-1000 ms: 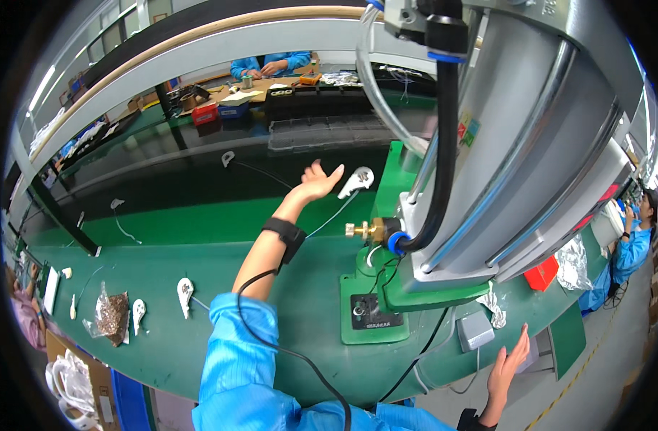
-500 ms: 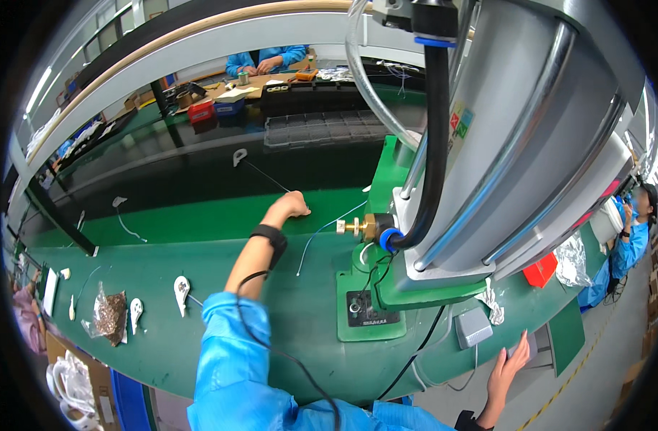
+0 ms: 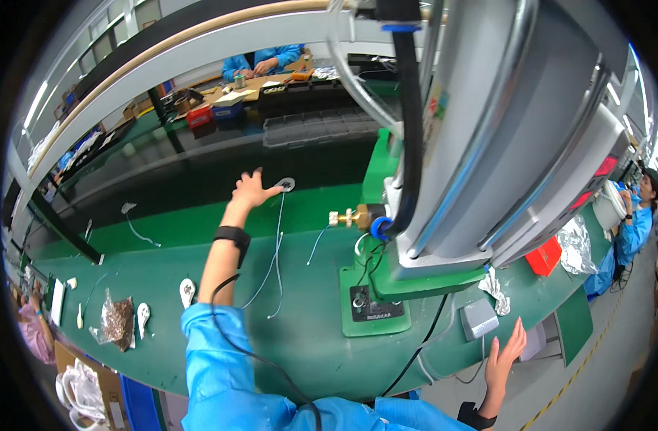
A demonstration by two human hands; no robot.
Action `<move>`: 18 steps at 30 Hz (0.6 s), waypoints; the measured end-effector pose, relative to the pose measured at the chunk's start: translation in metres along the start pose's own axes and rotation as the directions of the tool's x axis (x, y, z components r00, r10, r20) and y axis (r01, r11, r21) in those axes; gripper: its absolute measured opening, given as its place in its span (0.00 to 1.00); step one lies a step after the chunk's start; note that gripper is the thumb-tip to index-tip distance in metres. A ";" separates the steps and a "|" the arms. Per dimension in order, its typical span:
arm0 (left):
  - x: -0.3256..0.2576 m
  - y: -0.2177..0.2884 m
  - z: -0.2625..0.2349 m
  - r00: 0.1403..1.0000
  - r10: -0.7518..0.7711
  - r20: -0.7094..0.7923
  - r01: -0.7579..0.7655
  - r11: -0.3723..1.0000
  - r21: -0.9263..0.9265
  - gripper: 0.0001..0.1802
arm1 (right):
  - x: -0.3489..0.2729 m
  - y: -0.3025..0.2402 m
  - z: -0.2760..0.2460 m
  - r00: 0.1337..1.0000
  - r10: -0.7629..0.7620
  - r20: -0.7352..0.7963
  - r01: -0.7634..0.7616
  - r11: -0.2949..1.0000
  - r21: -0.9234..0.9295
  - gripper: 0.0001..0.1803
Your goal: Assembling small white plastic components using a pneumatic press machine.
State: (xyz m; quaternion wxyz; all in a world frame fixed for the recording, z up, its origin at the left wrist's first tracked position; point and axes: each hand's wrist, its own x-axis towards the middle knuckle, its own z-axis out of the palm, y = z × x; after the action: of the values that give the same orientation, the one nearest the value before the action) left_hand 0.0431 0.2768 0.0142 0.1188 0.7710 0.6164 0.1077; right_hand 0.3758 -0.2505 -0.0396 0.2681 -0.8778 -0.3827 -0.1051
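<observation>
My left hand (image 3: 251,191) reaches over the far green edge of the bench, fingers spread and holding nothing. Its thumb tip meets or overlaps a small white rounded part (image 3: 286,184); whether they touch, I cannot tell. A thin pale cord (image 3: 280,244) trails from this part toward me across the bench. At the lower right, my right hand (image 3: 506,353) is open with its fingers stretched out, near a grey box (image 3: 479,319) at the bench edge. Dark bands circle both wrists, and a black cable runs along my left forearm.
A large grey press (image 3: 480,136) on a green base (image 3: 376,327) stands right of centre. White teardrop-shaped parts (image 3: 187,292), a bag of brown bits (image 3: 118,322) and a red bin (image 3: 544,256) lie on the green bench (image 3: 300,345). Other people work across and at right.
My left hand has opened and moved left. The white part beyond it has come right and nearer, its cord now lying over the bench. My right hand has risen slightly, fingers still stretched.
</observation>
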 end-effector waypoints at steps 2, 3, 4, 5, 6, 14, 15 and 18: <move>0.027 0.021 0.035 0.996 0.057 -0.065 -0.058 0.998 -0.005 0.44 | -0.014 0.008 -0.009 0.998 0.052 -0.027 -0.053 0.998 -0.022 0.32; 0.048 0.009 0.067 0.993 0.087 -0.079 -0.089 0.996 -0.026 0.40 | -0.021 0.012 -0.013 0.996 0.085 -0.042 -0.087 0.995 -0.049 0.32; 0.064 0.007 0.097 0.988 0.127 -0.086 -0.132 0.990 -0.049 0.37 | -0.027 0.019 -0.017 0.990 0.127 -0.062 -0.132 0.988 -0.082 0.32; 0.064 0.030 0.113 0.997 0.082 0.000 -0.082 0.997 -0.007 0.33 | -0.033 0.029 -0.021 0.984 0.156 -0.087 -0.164 0.982 -0.098 0.32; 0.035 0.045 0.096 0.996 0.075 0.053 -0.075 0.997 -0.013 0.29 | -0.039 0.037 -0.026 0.976 0.181 -0.124 -0.197 0.971 -0.133 0.32; 0.014 0.032 0.033 0.871 0.483 -0.090 -0.489 0.835 -0.253 0.32 | 0.005 -0.002 -0.046 0.997 -0.052 -0.052 0.046 0.993 -0.111 0.30; -0.030 0.052 0.004 0.819 0.546 -0.175 -0.569 0.738 -0.361 0.34 | 0.021 -0.016 -0.043 0.992 -0.127 0.002 0.127 0.984 -0.124 0.30; -0.140 0.056 -0.052 0.751 0.642 -0.153 -0.624 0.615 -0.482 0.37 | 0.068 -0.043 -0.021 0.932 -0.339 0.130 0.352 0.932 -0.089 0.30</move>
State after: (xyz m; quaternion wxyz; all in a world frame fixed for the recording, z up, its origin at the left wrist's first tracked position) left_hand 0.0484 0.1305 0.0785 0.2809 0.8807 0.2519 0.2864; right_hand 0.3912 -0.1963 0.0214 0.1743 -0.8148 -0.5392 -0.1222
